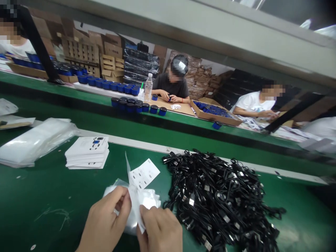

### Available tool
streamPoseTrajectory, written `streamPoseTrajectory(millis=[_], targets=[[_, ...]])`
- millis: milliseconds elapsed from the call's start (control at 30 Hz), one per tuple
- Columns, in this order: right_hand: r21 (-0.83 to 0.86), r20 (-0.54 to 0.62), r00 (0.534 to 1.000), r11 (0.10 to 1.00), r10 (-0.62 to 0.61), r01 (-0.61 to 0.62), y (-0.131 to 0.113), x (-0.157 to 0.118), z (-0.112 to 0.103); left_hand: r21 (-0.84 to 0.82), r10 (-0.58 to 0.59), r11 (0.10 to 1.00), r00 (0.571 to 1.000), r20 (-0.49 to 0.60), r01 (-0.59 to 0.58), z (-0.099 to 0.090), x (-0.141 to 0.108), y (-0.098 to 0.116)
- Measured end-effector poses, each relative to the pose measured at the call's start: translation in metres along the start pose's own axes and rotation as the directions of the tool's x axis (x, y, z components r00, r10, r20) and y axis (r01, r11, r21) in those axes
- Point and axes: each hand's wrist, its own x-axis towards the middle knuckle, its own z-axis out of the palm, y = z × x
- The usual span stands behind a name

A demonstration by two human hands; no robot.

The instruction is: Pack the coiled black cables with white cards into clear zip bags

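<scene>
As both hands point(105, 218) point(160, 231) pinch a plastic bag point(149, 198), the leaflet's point(144, 174) print blurs.

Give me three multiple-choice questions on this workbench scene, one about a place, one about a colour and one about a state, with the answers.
1. Where is the pile of black cables relative to the left hand and right hand?
A. To their right
B. Under them
C. Inside a carton

2. What colour are the bands on the round containers on the far bench?
A. Red
B. Blue
C. Yellow

3. How is the plastic water bottle standing?
A. Lying on its side
B. Crushed flat
C. Upright

Answers:
1. A: the pile lies right of both hands, which hold a clear plastic bag.
2. B: blue shows on each dark container.
3. C: it stands on end.
</scene>
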Motion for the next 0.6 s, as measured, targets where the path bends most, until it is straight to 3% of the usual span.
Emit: streamPoseTrajectory(millis=[200, 367, 500, 600], targets=[[0.004, 0.082, 0.991, 0.994, 0.109, -0.109, -0.005, 0.0, -0.005, 0.062, 0.114, 0.991, 0.993, 0.0, -0.114, 0.003, -0.003, 0.0], [-0.018, 0.209, 0.953, 0.975, 0.221, -0.222, -0.004, 0.003, -0.004, 0.061, 0.201, 0.977, 0.976, 0.084, -0.206, 0.012, -0.012, -0.002], [0.178, 0.292, 0.926, 0.938, 0.237, -0.297, -0.001, 0.004, -0.005, 0.041, 0.216, 0.974, 0.968, 0.127, -0.223, 0.012, -0.018, -0.007], [0.333, 0.442, 0.881, 0.881, 0.17, -0.337, 0.003, 0.006, -0.014, -0.01, 0.215, 0.976, 0.963, 0.163, -0.216, 0.009, -0.022, -0.011]])
